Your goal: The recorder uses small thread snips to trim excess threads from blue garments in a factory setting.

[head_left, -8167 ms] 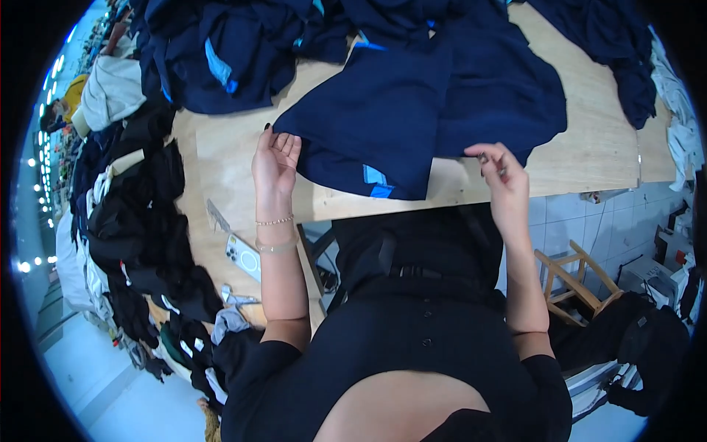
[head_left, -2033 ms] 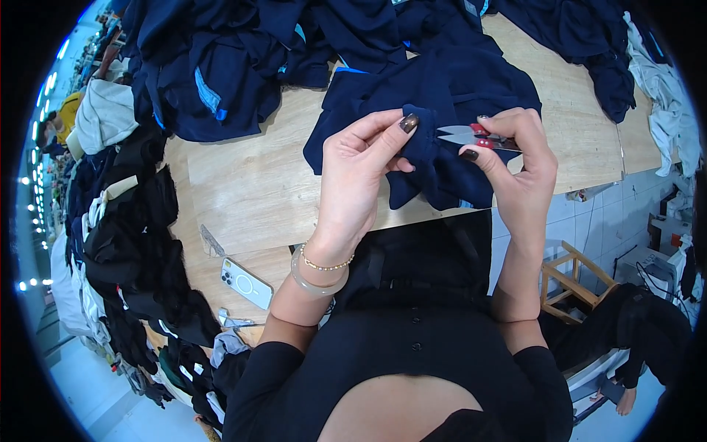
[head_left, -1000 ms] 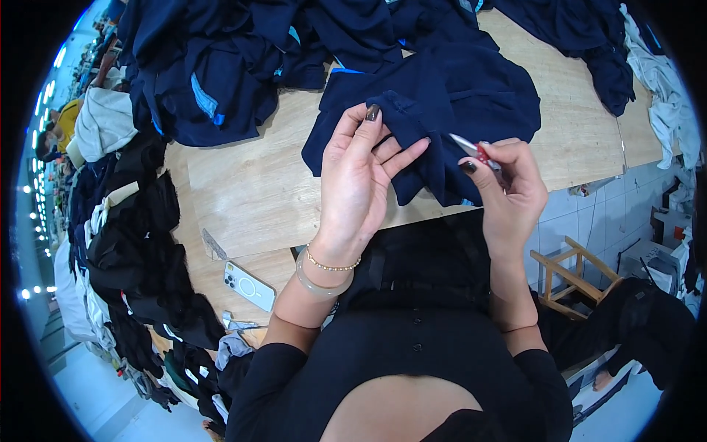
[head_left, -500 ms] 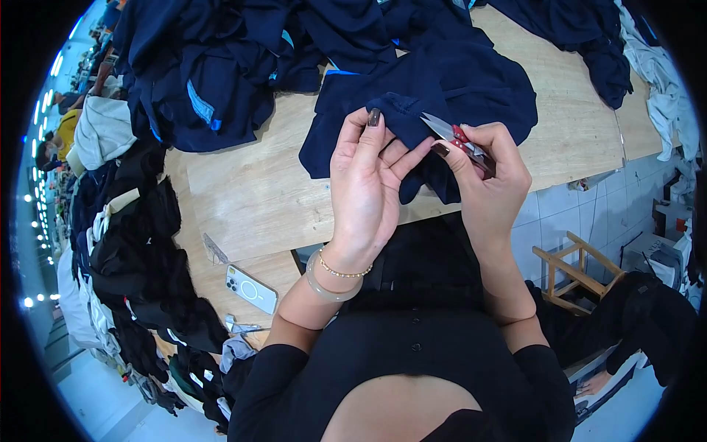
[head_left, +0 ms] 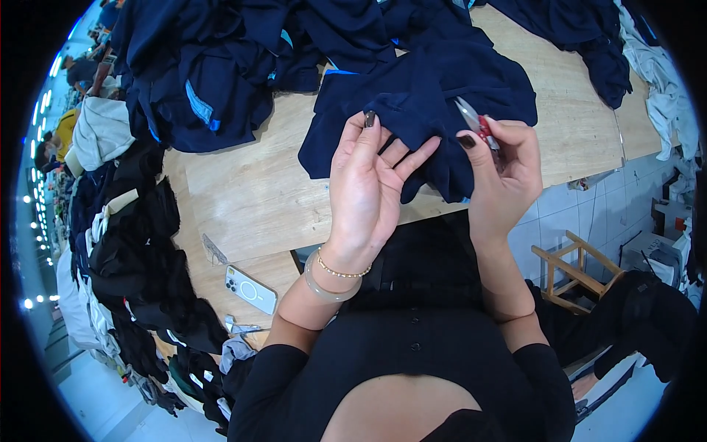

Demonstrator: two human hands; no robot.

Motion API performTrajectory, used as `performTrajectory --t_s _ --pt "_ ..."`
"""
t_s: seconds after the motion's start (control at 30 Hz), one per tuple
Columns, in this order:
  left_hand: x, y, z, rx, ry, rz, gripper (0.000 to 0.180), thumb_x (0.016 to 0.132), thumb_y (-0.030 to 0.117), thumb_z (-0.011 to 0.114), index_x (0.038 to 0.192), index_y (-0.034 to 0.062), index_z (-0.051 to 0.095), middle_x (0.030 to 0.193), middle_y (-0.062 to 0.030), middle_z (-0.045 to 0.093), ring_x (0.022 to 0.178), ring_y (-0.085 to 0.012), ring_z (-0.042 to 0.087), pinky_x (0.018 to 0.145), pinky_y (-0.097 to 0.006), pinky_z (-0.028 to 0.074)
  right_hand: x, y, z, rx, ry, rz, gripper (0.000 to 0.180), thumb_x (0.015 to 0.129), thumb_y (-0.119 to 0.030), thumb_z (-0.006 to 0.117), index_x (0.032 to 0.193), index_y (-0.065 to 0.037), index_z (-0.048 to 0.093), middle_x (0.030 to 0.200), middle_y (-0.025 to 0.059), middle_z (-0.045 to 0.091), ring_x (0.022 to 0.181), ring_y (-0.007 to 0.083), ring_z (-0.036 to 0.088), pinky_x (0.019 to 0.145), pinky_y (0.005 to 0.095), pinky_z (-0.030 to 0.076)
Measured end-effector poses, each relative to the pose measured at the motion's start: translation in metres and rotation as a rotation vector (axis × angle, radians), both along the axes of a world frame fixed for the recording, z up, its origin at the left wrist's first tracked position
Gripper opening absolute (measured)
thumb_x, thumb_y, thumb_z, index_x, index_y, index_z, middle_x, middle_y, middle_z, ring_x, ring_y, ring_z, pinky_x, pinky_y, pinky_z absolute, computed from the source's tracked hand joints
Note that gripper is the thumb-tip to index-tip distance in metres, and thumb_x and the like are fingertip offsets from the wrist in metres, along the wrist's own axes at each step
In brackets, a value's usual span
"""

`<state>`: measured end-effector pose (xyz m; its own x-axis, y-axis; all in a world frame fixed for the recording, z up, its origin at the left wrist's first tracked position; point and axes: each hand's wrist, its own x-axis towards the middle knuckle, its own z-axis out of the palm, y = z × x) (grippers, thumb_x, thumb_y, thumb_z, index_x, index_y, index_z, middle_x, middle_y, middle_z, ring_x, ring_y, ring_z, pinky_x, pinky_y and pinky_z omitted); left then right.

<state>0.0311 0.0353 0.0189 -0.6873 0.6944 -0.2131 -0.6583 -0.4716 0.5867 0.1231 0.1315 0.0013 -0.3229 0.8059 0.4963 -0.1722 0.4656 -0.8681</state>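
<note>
A navy blue garment (head_left: 479, 74) lies bunched on the wooden table in front of me. My left hand (head_left: 368, 169), palm turned up, pinches a fold of it between thumb and index finger; the other fingers reach under and beside the cloth. In my right hand (head_left: 508, 166) is a pair of red-handled thread snips (head_left: 471, 116), their bright blades pointing up and left over the garment. The blades stand a little apart from the pinched fold. Whether the tips touch the cloth below, I cannot tell.
More navy garments (head_left: 199, 66) with light blue strips are heaped at the far left. A phone (head_left: 251, 289) lies on the table (head_left: 243, 191) near my left elbow. Dark clothes (head_left: 140, 258) pile up along the left. On the right stand a wooden stool (head_left: 578, 272) and a person in black (head_left: 633, 317).
My right hand has drawn the snips rightward, away from the pinched fold, and their blades point more upward. The left hand keeps its hold in nearly the same place.
</note>
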Motion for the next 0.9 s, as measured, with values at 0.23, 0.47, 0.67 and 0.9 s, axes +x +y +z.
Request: performTrajectory --t_s 0.23,0.47,0.67,0.9 --pt "-0.001 0.001 -0.001 0.032 -0.082 0.002 0.013 0.103 0.014 0.037 0.107 0.0031 0.043 0.106 -0.0114 0.057 0.111 -0.0276 0.06 0.099 -0.053 0.048 0.01 -0.006 -0.019 -0.013 -0.107 0.038 0.024 0.077 -0.005 0.078 0.09 0.003 0.059 0.082 0.0048 0.058 0.064 0.0042 0.048 0.054 0.0163 0.038" --pt "0.003 0.002 -0.003 0.018 -0.037 0.015 0.014 0.103 0.015 0.036 0.108 0.003 0.042 0.105 -0.0106 0.057 0.106 -0.0258 0.063 0.096 -0.049 0.051 0.003 -0.009 -0.009 0.155 -0.229 -0.053 0.024 0.077 -0.012 0.078 0.088 0.0 0.06 0.079 0.0053 0.058 0.06 0.0088 0.051 0.048 0.0203 0.037" --pt "0.005 0.001 -0.003 -0.005 0.019 0.044 0.013 0.102 0.015 0.04 0.109 0.0045 0.043 0.102 -0.009 0.057 0.103 -0.025 0.064 0.094 -0.045 0.053 -0.001 -0.011 0.0 0.194 -0.306 -0.105 0.024 0.076 -0.01 0.079 0.087 0.0 0.06 0.078 0.0046 0.058 0.06 0.0077 0.05 0.047 0.0203 0.036" --pt "0.004 0.002 -0.006 0.047 0.043 0.045 0.011 0.102 0.015 0.041 0.106 0.0057 0.043 0.096 -0.0058 0.055 0.102 -0.0222 0.064 0.095 -0.05 0.051 0.002 0.009 0.013 -0.369 0.252 0.134 0.024 0.086 0.002 0.067 0.106 0.001 0.054 0.094 0.0029 0.056 0.085 0.0047 0.054 0.077 0.0178 0.046"
